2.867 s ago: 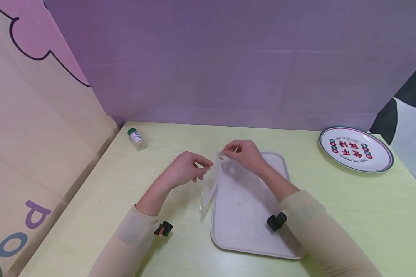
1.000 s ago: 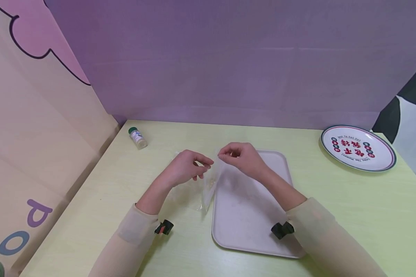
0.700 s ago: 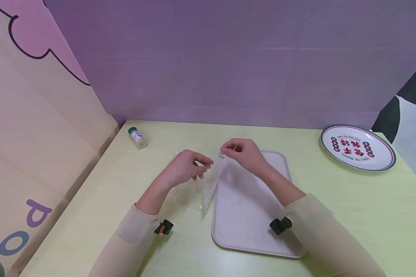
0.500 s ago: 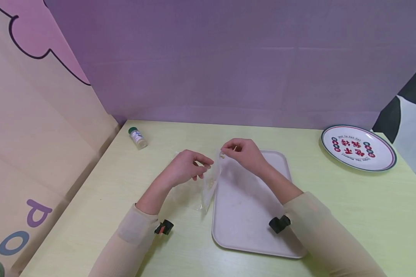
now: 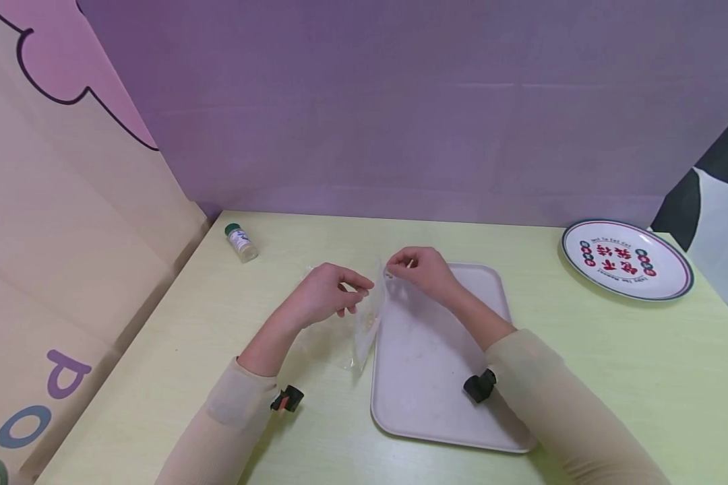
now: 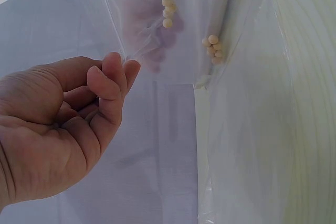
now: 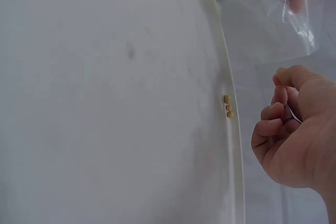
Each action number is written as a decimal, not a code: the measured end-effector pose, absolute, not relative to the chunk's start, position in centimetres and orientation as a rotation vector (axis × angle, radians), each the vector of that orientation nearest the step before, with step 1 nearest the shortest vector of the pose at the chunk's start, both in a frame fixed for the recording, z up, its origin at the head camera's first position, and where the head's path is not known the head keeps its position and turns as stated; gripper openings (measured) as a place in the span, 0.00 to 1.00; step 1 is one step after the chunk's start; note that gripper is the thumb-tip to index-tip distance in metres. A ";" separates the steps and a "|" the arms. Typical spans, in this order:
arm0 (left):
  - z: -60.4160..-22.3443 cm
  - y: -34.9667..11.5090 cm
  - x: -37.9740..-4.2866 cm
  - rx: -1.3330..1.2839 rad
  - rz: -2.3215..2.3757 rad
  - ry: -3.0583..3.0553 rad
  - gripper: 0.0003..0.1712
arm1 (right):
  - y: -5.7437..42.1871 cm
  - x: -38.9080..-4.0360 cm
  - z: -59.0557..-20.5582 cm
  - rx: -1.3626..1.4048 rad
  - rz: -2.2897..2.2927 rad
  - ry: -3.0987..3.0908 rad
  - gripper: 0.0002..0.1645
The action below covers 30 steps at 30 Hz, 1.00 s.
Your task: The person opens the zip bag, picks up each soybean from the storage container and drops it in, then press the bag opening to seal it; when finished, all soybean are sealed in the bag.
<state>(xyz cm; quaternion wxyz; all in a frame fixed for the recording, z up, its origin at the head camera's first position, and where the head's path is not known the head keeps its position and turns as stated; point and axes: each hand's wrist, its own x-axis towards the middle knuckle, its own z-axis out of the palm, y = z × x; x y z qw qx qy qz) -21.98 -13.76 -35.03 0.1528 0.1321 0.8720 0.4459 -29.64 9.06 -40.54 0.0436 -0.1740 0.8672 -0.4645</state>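
Observation:
With its fingertips my left hand (image 5: pixel 326 295) pinches the edge of a clear plastic bag (image 6: pixel 252 129), which hangs along the left side of the pale tray (image 5: pixel 439 377). Several small round yellowish beans (image 6: pixel 214 48) lie inside the bag. My right hand (image 5: pixel 427 273) is over the tray's far left corner, beside the bag, its thumb and forefinger tips together. Close to those fingertips, a few loose beans (image 7: pixel 228 107) sit along the tray's edge. Whether a bean is between the right fingertips is too small to tell.
A small jar with a green lid (image 5: pixel 240 242) lies at the back left of the table. At the back right is an oval plate with red lettering (image 5: pixel 627 261). A purple screen (image 5: pixel 400 121) stands behind the table, with a pale printed wall (image 5: pixel 67 236) to the left.
One second ago my right hand was at the bag's opening, covering the loose beans; it has since moved back over the tray corner. My left hand and the bag have stayed in place.

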 end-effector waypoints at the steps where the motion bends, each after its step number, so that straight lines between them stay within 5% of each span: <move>1: -35.1 -13.7 -22.0 0.380 1.277 2.505 0.14 | 9.1 -29.7 -40.7 -0.532 -1.421 2.647 0.09; 30: -35.3 -13.7 -22.1 0.381 1.280 2.501 0.14 | 8.8 -31.1 -43.2 -0.448 -1.301 2.727 0.08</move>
